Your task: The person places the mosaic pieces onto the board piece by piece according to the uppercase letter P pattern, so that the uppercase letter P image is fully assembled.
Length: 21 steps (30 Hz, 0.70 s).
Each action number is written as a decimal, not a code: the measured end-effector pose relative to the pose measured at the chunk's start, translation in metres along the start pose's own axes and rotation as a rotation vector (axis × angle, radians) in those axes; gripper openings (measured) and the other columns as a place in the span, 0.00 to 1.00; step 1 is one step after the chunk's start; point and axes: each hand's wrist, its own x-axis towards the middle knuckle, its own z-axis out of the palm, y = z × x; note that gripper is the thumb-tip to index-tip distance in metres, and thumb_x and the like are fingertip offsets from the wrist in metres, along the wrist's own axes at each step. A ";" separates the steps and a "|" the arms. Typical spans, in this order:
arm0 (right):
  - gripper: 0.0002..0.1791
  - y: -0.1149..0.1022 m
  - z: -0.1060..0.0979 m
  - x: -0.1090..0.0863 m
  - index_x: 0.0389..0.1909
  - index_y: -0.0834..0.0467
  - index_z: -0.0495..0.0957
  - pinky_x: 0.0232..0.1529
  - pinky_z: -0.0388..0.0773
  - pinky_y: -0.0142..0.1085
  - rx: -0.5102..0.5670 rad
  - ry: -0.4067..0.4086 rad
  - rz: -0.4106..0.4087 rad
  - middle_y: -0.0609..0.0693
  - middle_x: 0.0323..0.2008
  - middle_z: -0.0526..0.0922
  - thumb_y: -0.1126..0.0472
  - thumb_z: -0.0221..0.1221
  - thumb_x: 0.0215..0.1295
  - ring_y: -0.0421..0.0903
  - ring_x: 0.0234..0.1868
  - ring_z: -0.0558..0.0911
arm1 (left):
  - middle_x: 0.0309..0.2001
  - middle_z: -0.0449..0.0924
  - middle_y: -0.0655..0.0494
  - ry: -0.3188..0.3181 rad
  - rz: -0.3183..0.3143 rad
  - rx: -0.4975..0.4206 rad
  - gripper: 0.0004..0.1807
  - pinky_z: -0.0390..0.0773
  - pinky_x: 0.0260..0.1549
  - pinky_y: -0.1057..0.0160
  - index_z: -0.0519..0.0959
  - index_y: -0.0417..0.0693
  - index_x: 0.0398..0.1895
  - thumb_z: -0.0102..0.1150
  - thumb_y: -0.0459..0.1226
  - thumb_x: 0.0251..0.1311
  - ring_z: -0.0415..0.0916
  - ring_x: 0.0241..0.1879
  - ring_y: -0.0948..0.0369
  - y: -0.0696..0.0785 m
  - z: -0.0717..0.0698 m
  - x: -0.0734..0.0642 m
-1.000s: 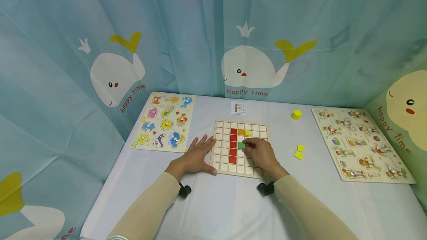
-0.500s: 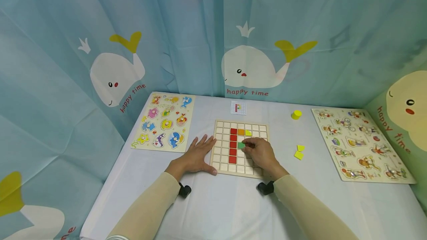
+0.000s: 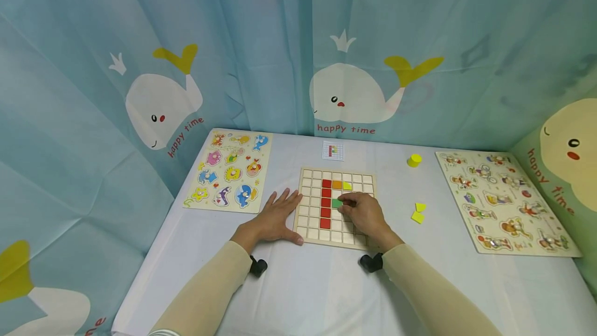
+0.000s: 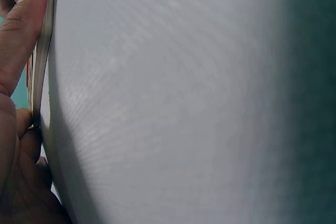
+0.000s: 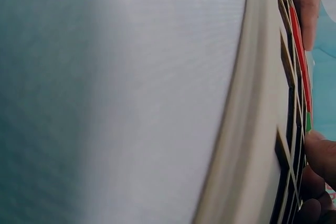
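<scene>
A wooden grid board (image 3: 336, 245) lies flat on the white table. My left hand (image 3: 276, 219) rests with fingers spread at its left edge, the thumb (image 4: 23, 30) along the board's side in the left wrist view. On the grid, a green tile (image 3: 337, 204) sits in a cell beside a column of red tiles (image 3: 325, 203). My right hand (image 3: 366, 214) pinches this green tile with thumb and curled forefinger; the hand hides part of it and the cells to its right. Above, an orange tile (image 3: 337, 185) adjoins a yellow-green tile (image 3: 347, 186).
Behind the board lies a small pattern card (image 3: 333, 151). Right of it stand a yellow cylinder (image 3: 414, 160) and two loose yellow pieces (image 3: 417, 217). A sea-animal peg puzzle (image 3: 233, 173) lies at left, another peg puzzle (image 3: 506, 198) at right. A whale-print curtain (image 3: 270, 40) surrounds the table.
</scene>
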 end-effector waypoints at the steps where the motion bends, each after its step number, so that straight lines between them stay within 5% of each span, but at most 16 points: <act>1: 0.13 0.000 0.000 0.000 0.53 0.61 0.88 0.48 0.83 0.47 0.001 -0.001 0.003 0.54 0.44 0.89 0.64 0.67 0.70 0.50 0.45 0.84 | 0.87 0.40 0.58 0.000 0.000 -0.002 0.71 0.26 0.84 0.52 0.46 0.52 0.88 0.78 0.65 0.48 0.29 0.87 0.57 0.000 0.000 0.000; 21: 0.15 0.000 -0.001 0.000 0.55 0.61 0.87 0.43 0.79 0.39 -0.001 -0.010 0.002 0.53 0.41 0.87 0.63 0.67 0.70 0.49 0.42 0.81 | 0.87 0.40 0.58 -0.006 -0.004 -0.001 0.71 0.26 0.84 0.52 0.46 0.52 0.88 0.78 0.65 0.47 0.29 0.87 0.57 0.002 -0.001 -0.001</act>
